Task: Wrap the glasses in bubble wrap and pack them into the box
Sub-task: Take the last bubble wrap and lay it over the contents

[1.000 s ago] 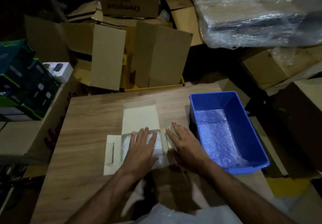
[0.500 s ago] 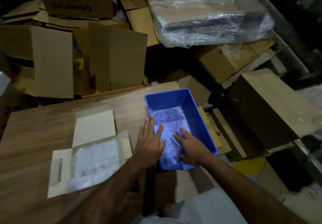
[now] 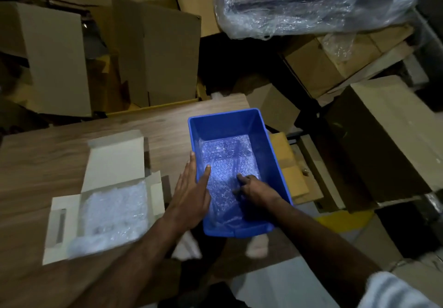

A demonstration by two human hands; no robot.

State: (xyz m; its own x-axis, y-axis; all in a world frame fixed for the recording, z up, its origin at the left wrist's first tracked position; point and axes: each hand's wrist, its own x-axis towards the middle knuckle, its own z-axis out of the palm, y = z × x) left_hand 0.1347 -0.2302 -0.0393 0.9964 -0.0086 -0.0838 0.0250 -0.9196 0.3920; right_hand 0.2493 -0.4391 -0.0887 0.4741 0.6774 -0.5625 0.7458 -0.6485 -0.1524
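Head view: the left hand (image 3: pixel 191 195) lies flat, fingers straight and together, across the near left wall of the blue bin (image 3: pixel 275 161), its thumb reaching inside. The right hand (image 3: pixel 254 187) is inside the bin, fingers curled and pinching the bubble wrap (image 3: pixel 227 156) that lines its bottom. On the wooden surface (image 3: pixel 36 152) to the left sits an open white box (image 3: pixel 115 159) holding a bubble-wrapped bundle (image 3: pixel 112 211).

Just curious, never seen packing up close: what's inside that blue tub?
Bubble wrap lines the floor of the blue tub. The right hand reaches in, fingers on it. Whatever lies beneath the wrap is hidden.
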